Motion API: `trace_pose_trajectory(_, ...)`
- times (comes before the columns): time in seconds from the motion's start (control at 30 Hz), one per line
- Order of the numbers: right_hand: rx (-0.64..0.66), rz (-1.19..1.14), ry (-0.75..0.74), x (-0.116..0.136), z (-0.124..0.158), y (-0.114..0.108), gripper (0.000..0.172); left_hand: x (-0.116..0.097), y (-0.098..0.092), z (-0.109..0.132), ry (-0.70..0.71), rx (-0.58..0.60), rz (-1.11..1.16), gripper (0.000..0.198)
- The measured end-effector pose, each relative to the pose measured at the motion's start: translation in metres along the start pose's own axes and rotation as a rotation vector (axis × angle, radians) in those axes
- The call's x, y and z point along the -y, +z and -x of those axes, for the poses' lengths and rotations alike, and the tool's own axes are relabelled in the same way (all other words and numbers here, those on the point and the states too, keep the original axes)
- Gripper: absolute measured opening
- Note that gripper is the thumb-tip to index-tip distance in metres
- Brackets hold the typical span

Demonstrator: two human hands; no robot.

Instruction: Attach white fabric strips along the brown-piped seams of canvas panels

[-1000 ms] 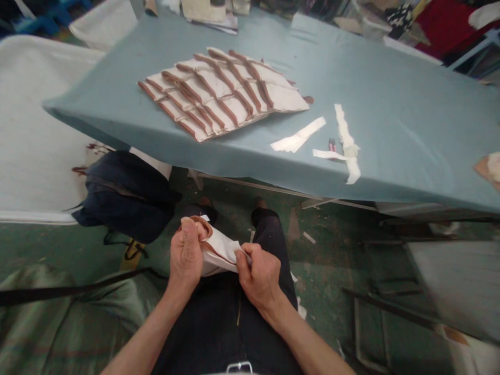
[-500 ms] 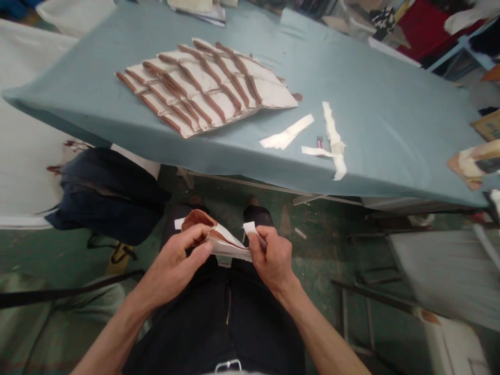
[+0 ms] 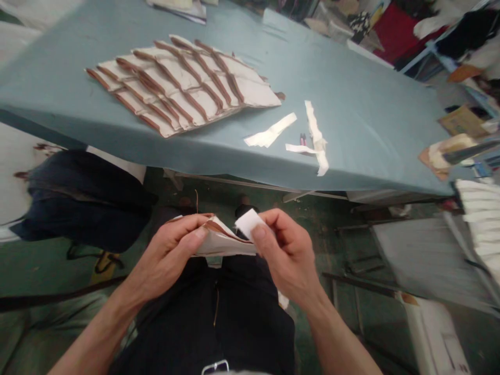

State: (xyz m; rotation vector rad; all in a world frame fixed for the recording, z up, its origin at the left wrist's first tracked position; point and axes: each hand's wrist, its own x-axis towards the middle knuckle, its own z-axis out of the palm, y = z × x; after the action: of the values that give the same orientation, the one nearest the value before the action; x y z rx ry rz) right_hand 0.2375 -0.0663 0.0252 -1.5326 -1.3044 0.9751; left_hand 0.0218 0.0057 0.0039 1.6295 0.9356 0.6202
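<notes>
Pinching a folded fabric piece [image 3: 222,244] above the lap, the left hand [image 3: 172,252] is closing thumb and fingers on its left end, while the right hand [image 3: 287,252] is gripping a white strip [image 3: 247,223] at its right end. Similar pieces [image 3: 183,86] are lying fanned out on the tabletop [image 3: 371,120] beyond, near white scraps [image 3: 269,136].

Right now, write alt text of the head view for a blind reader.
The left hand and right hand hold a folded cream piece with brown trim over the lap, the right also pinching a white strip. Beyond, a blue table bears a fanned stack of similar pieces and white scraps.
</notes>
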Motion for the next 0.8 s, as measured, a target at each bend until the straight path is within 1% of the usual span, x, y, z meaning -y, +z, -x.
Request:
trace_pose_trajectory(0.03,0.090,-0.069,0.036,0.012,0.001,0.000,0.029,-0.002,0.000,-0.002,0.002,-0.004,-0.001,0.042)
trace_pose_trajectory(0.07,0.151,-0.085,0.055,0.021,0.001,0.001,0.028,-0.003,0.001,-0.003,0.009,-0.016,-0.002,0.041)
trace_pose_trajectory(0.1,0.168,-0.060,0.061,0.026,0.000,0.003,0.025,-0.003,0.001,-0.004,0.019,-0.036,-0.004,0.040)
trace_pose_trajectory(0.17,0.152,0.012,0.058,0.028,-0.006,0.009,0.022,-0.003,0.003,-0.005,0.032,-0.072,-0.014,0.037)
trace_pose_trajectory(0.27,0.111,0.059,0.089,0.018,-0.015,0.016,0.023,-0.002,0.006,-0.005,0.040,-0.102,-0.010,0.034)
trace_pose_trajectory(0.37,0.088,0.069,0.099,0.011,-0.019,0.017,0.026,-0.003,0.009,-0.006,0.049,-0.102,0.014,0.033)
trace_pose_trajectory(0.5,0.076,0.091,0.092,0.013,-0.018,0.017,0.027,-0.003,0.009,-0.007,0.056,-0.095,0.021,0.035)
trace_pose_trajectory(0.8,0.068,0.135,0.125,0.010,-0.020,0.026,0.025,0.006,0.005,-0.002,0.030,-0.085,0.040,0.035)
